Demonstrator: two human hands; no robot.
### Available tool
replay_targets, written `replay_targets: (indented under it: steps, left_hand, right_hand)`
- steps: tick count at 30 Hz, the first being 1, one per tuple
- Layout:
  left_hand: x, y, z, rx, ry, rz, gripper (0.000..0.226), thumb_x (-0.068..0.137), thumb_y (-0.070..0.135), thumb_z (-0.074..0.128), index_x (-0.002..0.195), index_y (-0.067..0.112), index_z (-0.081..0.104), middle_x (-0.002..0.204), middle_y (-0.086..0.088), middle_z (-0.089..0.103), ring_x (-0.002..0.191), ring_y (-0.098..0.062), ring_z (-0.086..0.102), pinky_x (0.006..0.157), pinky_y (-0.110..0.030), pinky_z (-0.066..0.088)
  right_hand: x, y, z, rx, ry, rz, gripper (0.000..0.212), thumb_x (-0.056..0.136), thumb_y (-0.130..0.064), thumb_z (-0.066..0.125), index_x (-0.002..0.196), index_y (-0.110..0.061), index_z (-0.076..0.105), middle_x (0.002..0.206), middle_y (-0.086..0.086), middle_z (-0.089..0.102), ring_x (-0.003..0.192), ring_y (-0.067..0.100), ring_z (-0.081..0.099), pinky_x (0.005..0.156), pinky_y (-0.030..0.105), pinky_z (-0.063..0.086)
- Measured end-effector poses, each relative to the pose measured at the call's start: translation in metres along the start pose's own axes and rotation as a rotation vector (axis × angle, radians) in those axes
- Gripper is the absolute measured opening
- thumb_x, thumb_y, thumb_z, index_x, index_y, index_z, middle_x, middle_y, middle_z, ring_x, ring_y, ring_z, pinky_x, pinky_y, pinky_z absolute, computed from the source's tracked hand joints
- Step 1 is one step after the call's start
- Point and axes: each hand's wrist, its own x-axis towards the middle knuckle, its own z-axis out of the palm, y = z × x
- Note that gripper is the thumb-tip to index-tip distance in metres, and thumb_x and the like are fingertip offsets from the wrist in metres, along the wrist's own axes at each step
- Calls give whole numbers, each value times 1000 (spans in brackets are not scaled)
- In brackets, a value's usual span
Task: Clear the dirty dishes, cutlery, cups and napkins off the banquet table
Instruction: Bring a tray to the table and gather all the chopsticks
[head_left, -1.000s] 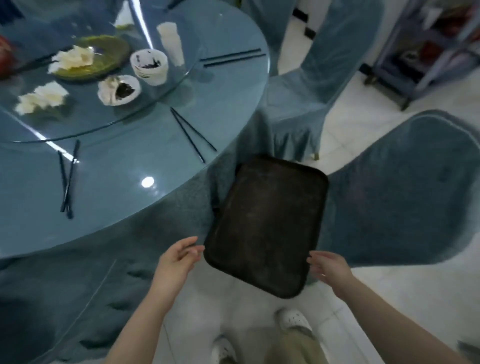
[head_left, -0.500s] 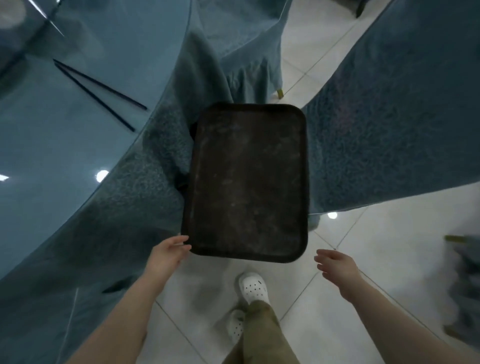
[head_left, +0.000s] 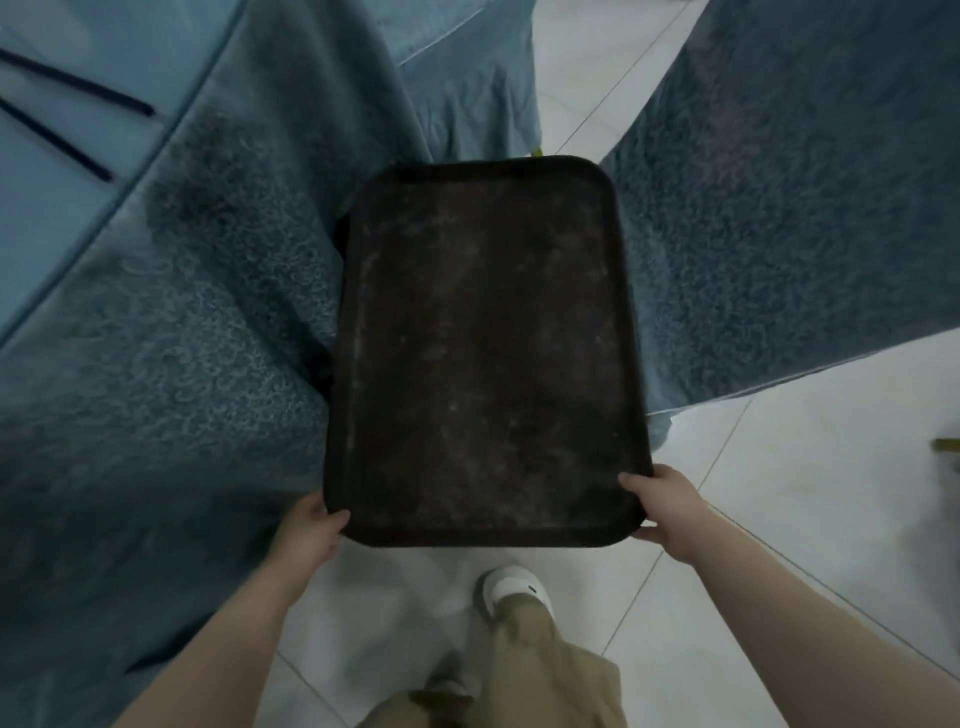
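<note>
My left hand (head_left: 310, 530) grips the near left corner of the dark tray (head_left: 483, 353), thumb hooked over the rim; my right hand (head_left: 662, 512) has the near right corner the same way, thumb on top and the other fingers under the edge. The tray runs straight out ahead of both hands and carries nothing. Past its far end hangs a covered chair (head_left: 467, 78); another covered chair (head_left: 789, 218) stands just right of my right hand's side. Out to the left, past the draped tablecloth (head_left: 171, 338), is the table edge with chopsticks (head_left: 67, 119) lying on it, the only tableware in view.

The risk, as I judge it: I hold only the near end, so the far end could dip or catch on the chair cover as I lift.

Half a second ago only the left hand touched the tray while the right hovered clear with spread fingers; now both grip it, and the tray looks closer.
</note>
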Motion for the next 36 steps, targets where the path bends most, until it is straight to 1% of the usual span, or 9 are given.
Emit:
replay_targets:
  steps: [4, 8, 11, 14, 16, 23, 28, 33, 36]
  left_hand:
    - [-13, 3, -1, -225, 70, -30, 33, 89, -17, 48, 117, 0, 54, 113, -17, 60, 98, -34, 59, 72, -37, 50]
    - [-54, 14, -21, -337, 119, -37, 22, 88, -17, 46, 97, 3, 50, 111, -23, 58, 94, -36, 59, 75, -44, 52]
    - [-95, 13, -37, -401, -3, -35, 30, 87, -17, 40, 111, -5, 52, 117, -28, 59, 99, -40, 60, 82, -47, 52]
    - [-135, 21, -58, -351, -44, 29, 56, 87, -15, 42, 135, 14, 42, 119, -12, 58, 102, -30, 61, 74, -44, 57]
    - [-159, 29, -72, -325, -72, 70, 62, 87, -14, 42, 134, 27, 44, 116, -2, 61, 98, -23, 63, 70, -41, 58]
    - [-241, 51, -103, -451, -50, 121, 60, 84, -18, 39, 128, 20, 54, 107, -11, 65, 82, -23, 64, 49, -30, 56]
    - [-298, 66, -107, -519, -24, 228, 60, 83, -16, 40, 126, 23, 55, 95, -6, 69, 72, -20, 66, 49, -28, 56]
    - [-355, 95, -111, -592, 2, 402, 60, 82, -14, 43, 118, 31, 60, 98, -5, 71, 71, -14, 71, 56, -30, 57]
    - [-389, 102, -113, -666, 10, 458, 59, 83, -14, 41, 119, 29, 59, 100, -4, 71, 72, -14, 71, 55, -29, 56]
  right_hand:
    - [-19, 12, -4, -104, 170, -114, 24, 98, -11, 47, 121, -9, 45, 111, 10, 55, 95, 31, 59, 84, 49, 56]
    - [-68, 20, -26, -103, 181, -200, 20, 99, -9, 42, 117, -19, 43, 104, 2, 54, 82, 24, 62, 65, 41, 61]
    - [-113, 27, -40, -14, 168, -226, 22, 101, -11, 38, 116, -28, 40, 101, -2, 52, 80, 20, 61, 52, 34, 59]
    - [-156, 34, -52, 62, 212, -257, 27, 101, -13, 37, 122, -29, 40, 109, 0, 52, 87, 22, 61, 56, 34, 59]
    - [-182, 35, -58, 147, 177, -266, 32, 100, -12, 39, 126, -31, 42, 111, -2, 54, 92, 25, 63, 58, 39, 60]
    - [-261, 33, -75, 256, 224, -340, 47, 93, 4, 34, 129, -22, 50, 115, 5, 60, 90, 29, 65, 51, 32, 58]
    - [-303, 25, -106, 313, 220, -457, 47, 96, 1, 36, 135, -21, 49, 123, 2, 59, 102, 29, 63, 69, 42, 61]
    - [-346, -11, -147, 390, 186, -662, 50, 92, 2, 36, 125, -32, 55, 107, -12, 62, 97, 19, 64, 61, 30, 59]
    - [-374, -31, -169, 346, 160, -803, 52, 89, 0, 36, 119, -36, 57, 108, -13, 63, 99, 17, 63, 70, 36, 60]
